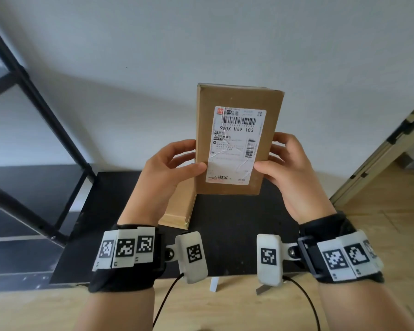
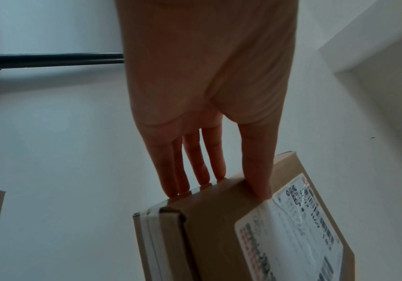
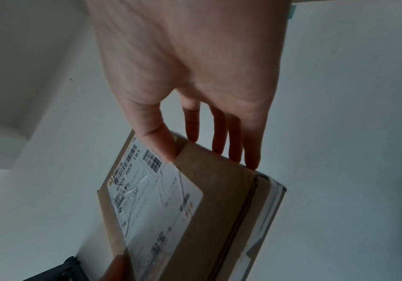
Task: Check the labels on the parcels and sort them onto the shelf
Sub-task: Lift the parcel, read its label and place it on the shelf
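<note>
I hold a brown cardboard parcel (image 1: 237,99) upright above the black table (image 1: 237,225), with its white shipping label (image 1: 234,146) facing me; the label reads "900X H69 183". My left hand (image 1: 192,155) pinches its left edge, thumb on the front and fingers behind. My right hand (image 1: 274,152) grips the right edge the same way. The left wrist view shows the left hand (image 2: 226,186) on the parcel (image 2: 209,237). The right wrist view shows the right hand (image 3: 204,152) on the parcel (image 3: 219,209) beside the label (image 3: 152,199). A second brown parcel (image 1: 177,213) lies flat on the table below the held one.
A black metal shelf frame (image 1: 34,96) stands at the left, with one of its bars (image 2: 51,59) in the left wrist view. A white wall lies behind the parcel. A door frame (image 1: 380,151) rises at the right over a light wooden floor (image 1: 225,311).
</note>
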`<state>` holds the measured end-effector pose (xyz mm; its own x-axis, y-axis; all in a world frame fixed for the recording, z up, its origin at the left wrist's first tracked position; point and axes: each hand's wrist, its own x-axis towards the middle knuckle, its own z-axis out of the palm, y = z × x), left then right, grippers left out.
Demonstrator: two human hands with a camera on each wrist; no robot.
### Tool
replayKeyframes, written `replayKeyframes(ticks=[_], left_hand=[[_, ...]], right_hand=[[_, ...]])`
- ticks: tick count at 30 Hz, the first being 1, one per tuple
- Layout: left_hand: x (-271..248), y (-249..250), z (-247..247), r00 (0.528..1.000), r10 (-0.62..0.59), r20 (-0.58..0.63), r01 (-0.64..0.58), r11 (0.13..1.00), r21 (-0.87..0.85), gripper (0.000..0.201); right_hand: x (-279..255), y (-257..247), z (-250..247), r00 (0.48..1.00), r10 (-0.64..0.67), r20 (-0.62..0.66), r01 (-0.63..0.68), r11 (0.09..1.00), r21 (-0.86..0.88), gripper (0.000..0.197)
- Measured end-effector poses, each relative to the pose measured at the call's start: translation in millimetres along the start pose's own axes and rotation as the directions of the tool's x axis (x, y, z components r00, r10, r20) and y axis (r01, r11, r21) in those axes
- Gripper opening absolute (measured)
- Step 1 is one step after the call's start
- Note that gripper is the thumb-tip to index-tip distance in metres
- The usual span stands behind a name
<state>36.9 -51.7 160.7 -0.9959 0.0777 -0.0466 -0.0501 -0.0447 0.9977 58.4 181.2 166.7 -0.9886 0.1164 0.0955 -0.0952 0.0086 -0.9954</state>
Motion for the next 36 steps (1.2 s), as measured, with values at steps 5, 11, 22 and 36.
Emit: replayKeyframes(ticks=[5,11,22,36], left_hand=[[-5.8,11.2,-2.4,0.999,0.052,0.016,-0.053,0.998,0.031,0.041],[-8.5,16.2,-5.3,0.995,0.081,0.054,-0.082,0.996,0.029,0.040],[-15.7,26.6,-8.6,0.992,0.100,0.077,-0.103,0.994,0.036,0.077],[-19.0,27.2,-6.4,0.997,0.044,0.067,-0.048,0.997,0.065,0.075]], right_hand=[[-3.8,-10.3,0.3,0.999,-0.046,0.016,0.047,0.999,-0.016,0.038],[-9.6,-20.8,1.1,0.997,-0.072,0.026,0.074,0.996,-0.046,0.038],[-20.7,-36.1,2.8,0.997,-0.073,0.034,0.076,0.992,-0.100,0.034],[-21.9,-33.7,2.4,0.998,-0.043,0.034,0.047,0.991,-0.128,0.026]])
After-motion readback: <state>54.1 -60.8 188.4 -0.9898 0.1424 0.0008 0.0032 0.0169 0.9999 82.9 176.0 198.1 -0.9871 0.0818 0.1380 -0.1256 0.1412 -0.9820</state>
